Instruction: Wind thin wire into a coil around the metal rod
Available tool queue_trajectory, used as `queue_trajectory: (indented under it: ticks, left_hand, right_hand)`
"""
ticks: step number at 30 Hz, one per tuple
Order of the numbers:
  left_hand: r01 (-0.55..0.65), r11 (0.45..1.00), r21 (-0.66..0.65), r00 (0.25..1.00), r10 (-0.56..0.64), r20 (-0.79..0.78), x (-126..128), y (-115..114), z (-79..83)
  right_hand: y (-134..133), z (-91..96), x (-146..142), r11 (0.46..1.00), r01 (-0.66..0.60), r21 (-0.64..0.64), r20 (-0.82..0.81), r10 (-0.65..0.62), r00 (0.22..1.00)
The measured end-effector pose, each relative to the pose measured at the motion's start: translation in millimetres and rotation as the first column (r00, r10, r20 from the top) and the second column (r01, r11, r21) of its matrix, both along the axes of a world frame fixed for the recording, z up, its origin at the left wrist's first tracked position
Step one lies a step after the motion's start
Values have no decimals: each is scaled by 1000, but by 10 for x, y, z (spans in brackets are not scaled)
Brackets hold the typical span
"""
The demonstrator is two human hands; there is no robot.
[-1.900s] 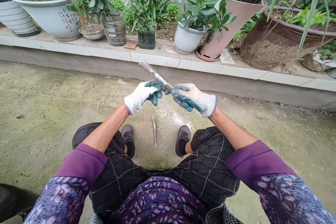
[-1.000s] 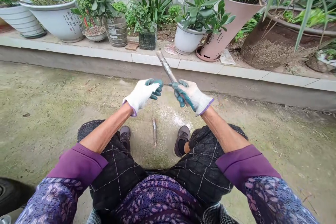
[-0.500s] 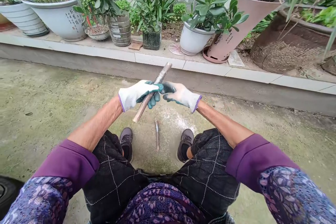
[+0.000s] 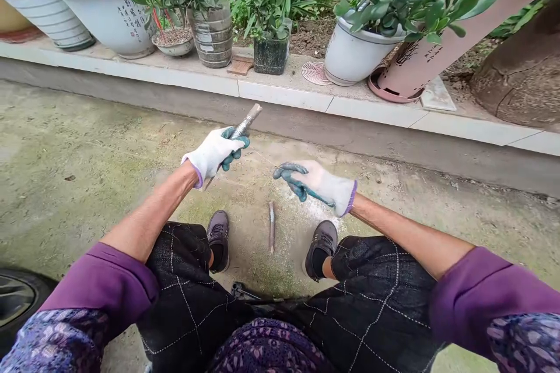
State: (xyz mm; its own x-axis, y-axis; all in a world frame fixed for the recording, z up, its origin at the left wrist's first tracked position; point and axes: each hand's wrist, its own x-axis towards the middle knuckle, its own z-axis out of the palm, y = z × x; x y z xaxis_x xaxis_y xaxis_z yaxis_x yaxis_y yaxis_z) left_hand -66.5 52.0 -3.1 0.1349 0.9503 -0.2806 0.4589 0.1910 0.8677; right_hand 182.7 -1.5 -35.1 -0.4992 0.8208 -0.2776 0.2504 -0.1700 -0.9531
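Note:
My left hand (image 4: 221, 150), in a white glove with green-coated fingers, is closed around a wooden stick (image 4: 252, 112). Silvery thin wire (image 4: 241, 128) is wound in close turns about the stick's middle, and the stick tilts up to the right. A fine strand (image 4: 263, 157) runs from there to my right hand (image 4: 306, 180), gloved alike, whose thumb and forefinger are pinched at its end. On the ground between my shoes lies a second, shorter stick (image 4: 272, 227) with a pale, shiny band near its upper end.
Ahead runs a low tiled ledge (image 4: 280, 95) bearing several potted plants, among them a white pot (image 4: 356, 55) and a pink pot (image 4: 406, 70). My shoes (image 4: 219, 236) stand on mossy concrete. A black wheel (image 4: 20, 297) shows at the lower left.
My hands, close together before, are now apart: the left has moved left with the stick, the right has moved right and down. The strand between them now shows. The view has shifted slightly.

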Motion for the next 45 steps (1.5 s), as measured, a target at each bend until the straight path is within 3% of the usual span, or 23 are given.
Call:
queue_trajectory:
  ticks: [3,5,7,9,10,11,15,18,20,22,24,25,27,29,31,33,36,38,39,41,42,43,45]
  left_hand:
    - [145,989,-23,957,-146,-252,39,7,-96]
    - [320,945,-64,801,-306,-514,192,-86,-206]
    - [530,834,-150,556,-476,-682,410,-245,-308]
    - [716,669,-199,416,-638,-648,618,-404,-349]
    - [758,630,-169,426,-674,-604,692,-459,-336]
    - [774,625,-103,492,-696,-522,739,-488,-301]
    - [553,828,90,812,-512,-279,663,-360,-66]
    - [450,883,132,844,-373,-385,506,-196,-16]
    - [515,849,121,720,-352,-598,453,-159,-89]
    - [618,786,10,488,-374,-789,459,-197,-202]
    - [687,718,-117,296,-423,-856,504,-282,-298]
    - [714,685,-147,255,-449,-856,531,-328,-325]
    - [753,647,-118,289,-487,-824,579,-406,-327]
    - [744,668,-30,443,-526,-726,598,-458,-264]
    - [659,750,49,660,-546,-517,585,-486,-159]
    - [530,845,72,831,-500,-245,546,-484,-48]
    - [352,933,76,935,-348,-61,468,-398,32]
    - [329,939,99,925,-300,-232,425,-299,-18]
    - [359,928,99,874,-297,-385,414,-254,-73]
    - [467,884,5,668,-349,-657,420,-210,-211]
    - [495,867,-64,587,-387,-711,438,-221,-278]
    - [508,854,-110,559,-424,-712,464,-254,-331]
    - [543,829,-133,585,-487,-648,528,-367,-373]
  right_hand:
    - [-13,174,118,987,81,139,54,-89,995]
    - [14,213,200,954,79,290,147,-126,981]
    - [82,170,287,897,27,441,281,-166,945]
    - [176,67,382,856,-32,515,409,-213,887]
    - [220,8,427,857,-52,513,466,-227,855]
    - [256,-47,466,862,-66,503,510,-233,828]
    - [204,-123,453,885,-204,419,625,-118,772]
    - [-21,19,235,861,-342,377,734,-53,677]
    - [-160,165,72,820,-482,310,830,13,557]
    - [-215,295,-26,770,-570,287,869,41,493]
    - [-165,369,-24,771,-557,308,875,0,484]
    - [-108,382,10,785,-523,332,865,-33,500]
    - [34,364,119,811,-430,397,810,-89,579]
    - [159,312,232,861,-289,419,682,-89,726]
    - [219,249,299,922,-122,367,538,-104,836]
    - [192,199,293,960,-26,280,484,-118,867]
    - [15,184,154,957,-107,268,521,-51,852]
    - [-130,223,28,912,-256,321,548,41,835]
    - [-188,251,-22,881,-330,340,574,84,815]
    - [-239,305,-63,827,-432,359,646,114,755]
    - [-225,323,-44,812,-452,368,676,100,730]
    - [-186,330,1,809,-445,384,691,68,720]
    - [-55,312,144,823,-370,430,673,-19,739]
